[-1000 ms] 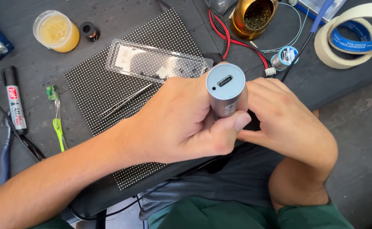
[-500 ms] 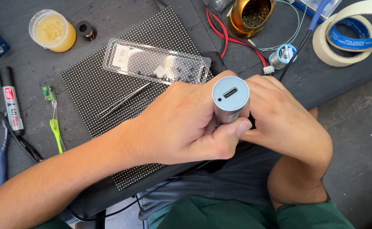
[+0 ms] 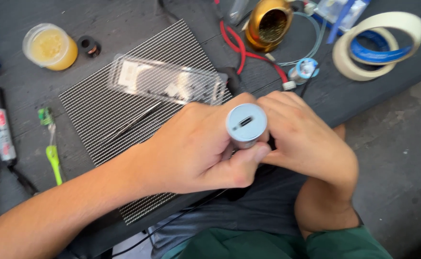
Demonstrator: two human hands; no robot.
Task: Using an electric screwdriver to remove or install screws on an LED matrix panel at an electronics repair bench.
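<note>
Silver cylinder stands upright off the near edge of the desk, port end up. Left hand fingers clamped around its body, thumb at the rim. Right hand fingers curled shut against its far-right side; can't tell what they pinch.

Risks, my read: it sits over the lap, not the desk, so a slipped grip drops it to the floor. Left forearm lies over the grid panel; a shift could knock the clear plastic case or the tweezers.

Counts: 1 cylinder, 1 panel, 1 case, 2 tape rolls, 1 yellow jar, 1 brass tip-cleaner pot, 1 marker.
</note>
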